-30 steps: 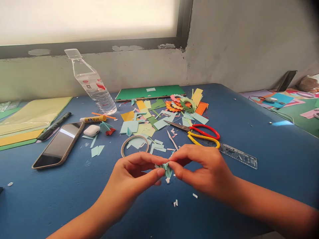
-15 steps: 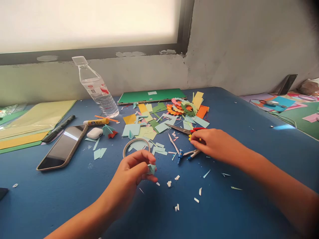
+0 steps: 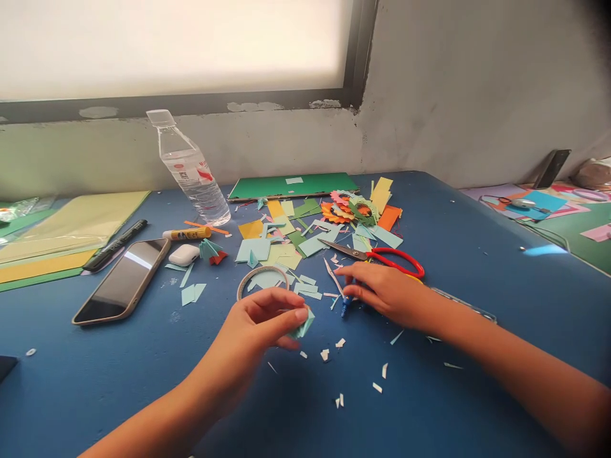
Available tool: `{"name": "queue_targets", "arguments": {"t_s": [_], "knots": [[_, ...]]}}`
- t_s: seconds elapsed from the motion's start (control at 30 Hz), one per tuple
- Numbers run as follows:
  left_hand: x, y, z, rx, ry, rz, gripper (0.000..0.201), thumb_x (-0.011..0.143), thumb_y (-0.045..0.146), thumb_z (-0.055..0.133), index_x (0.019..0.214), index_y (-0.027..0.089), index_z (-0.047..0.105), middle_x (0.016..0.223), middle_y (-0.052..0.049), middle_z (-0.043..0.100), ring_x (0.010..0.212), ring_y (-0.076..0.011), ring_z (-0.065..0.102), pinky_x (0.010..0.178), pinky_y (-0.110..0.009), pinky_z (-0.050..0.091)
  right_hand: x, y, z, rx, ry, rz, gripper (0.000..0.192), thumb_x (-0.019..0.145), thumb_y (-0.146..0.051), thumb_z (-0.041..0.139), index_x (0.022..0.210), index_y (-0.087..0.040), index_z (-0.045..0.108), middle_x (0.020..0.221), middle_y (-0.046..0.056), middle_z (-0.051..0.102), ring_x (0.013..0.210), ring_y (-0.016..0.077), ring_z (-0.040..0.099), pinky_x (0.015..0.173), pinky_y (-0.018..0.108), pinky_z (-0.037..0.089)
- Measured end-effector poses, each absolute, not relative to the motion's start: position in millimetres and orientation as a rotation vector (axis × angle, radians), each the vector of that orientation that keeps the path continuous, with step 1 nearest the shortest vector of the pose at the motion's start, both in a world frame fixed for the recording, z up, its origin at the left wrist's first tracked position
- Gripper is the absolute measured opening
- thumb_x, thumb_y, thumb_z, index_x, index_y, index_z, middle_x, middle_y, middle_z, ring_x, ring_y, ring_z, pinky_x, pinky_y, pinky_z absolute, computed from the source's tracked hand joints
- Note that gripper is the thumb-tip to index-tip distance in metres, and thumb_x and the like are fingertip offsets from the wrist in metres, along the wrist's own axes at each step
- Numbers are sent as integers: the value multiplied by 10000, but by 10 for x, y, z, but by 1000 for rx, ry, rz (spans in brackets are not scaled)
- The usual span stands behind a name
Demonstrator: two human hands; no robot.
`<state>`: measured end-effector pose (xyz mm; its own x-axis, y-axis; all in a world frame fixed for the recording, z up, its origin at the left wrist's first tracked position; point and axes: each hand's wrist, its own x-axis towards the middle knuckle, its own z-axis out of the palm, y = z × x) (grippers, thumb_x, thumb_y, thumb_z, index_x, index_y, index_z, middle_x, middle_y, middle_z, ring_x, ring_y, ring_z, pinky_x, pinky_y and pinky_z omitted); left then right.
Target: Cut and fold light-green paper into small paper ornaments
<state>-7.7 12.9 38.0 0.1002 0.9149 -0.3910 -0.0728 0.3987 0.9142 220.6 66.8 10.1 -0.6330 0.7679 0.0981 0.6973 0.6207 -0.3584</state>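
In my left hand [image 3: 267, 321], a small folded piece of light-blue paper [image 3: 305, 323] is pinched between thumb and fingers, above the table. My right hand [image 3: 382, 289] is lowered over a drawing compass [image 3: 345, 306] with a blue top, fingers apart; its fingertips are at the compass, and contact is hard to tell. Part of the compass is hidden beneath that hand. Scissors [image 3: 398, 257] with red and yellow handles lie just behind the right hand, blades toward the paper scraps. A roll of tape [image 3: 240, 283] lies flat behind my left hand.
Paper scraps [image 3: 281, 254] cover the middle of the blue table [image 3: 191, 388]. To the left are a phone [image 3: 119, 283], a white earbud case [image 3: 184, 255], a glue stick [image 3: 188, 234] and a black marker [image 3: 117, 246]. A water bottle [image 3: 195, 175] stands by the wall; a clear flat item [image 3: 465, 304] lies beyond my right forearm.
My right hand has moved left and nearer, from the scissors' handles to over the compass; the scissors now lie free. My left hand's folded paper has turned and shifted slightly right.
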Motion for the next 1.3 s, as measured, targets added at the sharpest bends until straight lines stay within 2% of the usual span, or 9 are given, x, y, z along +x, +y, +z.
{"name": "queue_targets", "arguments": {"t_s": [0.13,0.3,0.4,0.53,0.7,0.8,0.9,1.0,1.3], "knots": [[-64,108,391,883,1232,837,132,647,234,788,733,186,700,730,-13,669,669,-135,590,436,-146,493,2149,805,5,-910,-2792,-32,450,853,26,440,1233,-192,544,1112,120,597,925,213,618,733,319,522],[-96,95,405,932,1227,817,87,695,254,761,747,202,715,810,-19,690,759,-138,595,493,-135,509,2092,796,66,-661,-2901,-120,222,861,-24,486,896,-167,652,897,86,637,733,201,605,613,304,498],[-120,91,413,938,1211,838,76,700,265,763,739,216,718,841,-8,697,763,-127,591,523,-135,517,2137,768,84,-519,-2893,-102,260,912,-53,405,868,-169,633,904,83,648,754,189,600,634,296,495],[-129,96,409,934,1198,870,79,693,265,768,731,215,719,860,-10,702,806,-137,600,506,-122,505,2203,751,57,-521,-2323,392,153,933,-150,443,920,-199,588,986,84,639,903,188,610,766,315,500],[-129,100,404,948,1226,914,93,699,267,754,734,201,697,834,-23,698,832,-165,609,471,-133,504,2091,529,130,-607,-1831,695,50,971,-267,402,930,-250,425,787,2,596,576,108,569,492,216,492],[-129,86,412,948,1227,934,102,701,256,746,750,194,680,776,-24,694,793,-171,627,474,-154,515,2018,303,236,-550,-1624,1128,186,963,-344,403,825,-239,469,691,-10,608,536,114,552,452,208,477],[-120,70,423,993,1241,941,102,702,254,739,754,193,676,752,-17,690,722,-158,626,453,-159,506,1967,131,302,-541,-1588,1287,126,940,-302,435,874,-225,512,709,13,631,572,129,583,482,226,503],[-106,50,436,1076,1286,935,113,687,260,744,745,188,678,755,-17,697,625,-134,605,409,-151,473,1901,58,297,-552,-1783,1152,55,892,-208,490,911,-216,541,793,26,650,649,126,623,588,240,537],[-74,-11,439,1320,1408,1008,90,683,290,725,722,209,733,720,-16,721,557,-132,603,488,-195,500,1797,68,203,-507,-2067,544,168,835,-81,510,976,-157,562,832,57,678,813,119,639,741,191,517]]}}
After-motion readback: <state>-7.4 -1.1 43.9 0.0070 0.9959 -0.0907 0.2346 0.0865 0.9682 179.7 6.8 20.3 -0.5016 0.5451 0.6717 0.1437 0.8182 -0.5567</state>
